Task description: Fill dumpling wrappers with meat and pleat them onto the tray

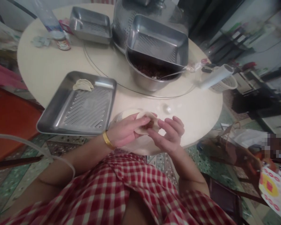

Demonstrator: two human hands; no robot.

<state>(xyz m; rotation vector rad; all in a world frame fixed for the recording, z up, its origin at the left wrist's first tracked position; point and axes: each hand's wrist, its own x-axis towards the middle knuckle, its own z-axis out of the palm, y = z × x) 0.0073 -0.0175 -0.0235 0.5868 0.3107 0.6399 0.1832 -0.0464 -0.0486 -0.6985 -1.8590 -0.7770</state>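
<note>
Over the table's near edge, my left hand (125, 129) cradles a round dumpling wrapper (142, 128) with its thumb pressed on top. Dark brown filling (150, 124) lies in the wrapper's middle. My right hand (170, 132) pinches the wrapper's right rim between thumb and forefinger, its other fingers curled loosely away. To the left is a shallow metal tray (89, 125) with a folded dumpling (83, 85) near its far side. Beyond my hands stands a steel bowl (146, 83) of dark filling, a thin utensil handle (174, 73) leaning out over its right rim.
A deep metal pan (158, 34) rests over the bowl's back, before a large perforated steel colander (121, 22). Another pan (91, 26), a jar (63, 44) and a plastic bottle (46, 17) stand back left. At right lies a white basket (228, 82) with a pale roll (216, 76).
</note>
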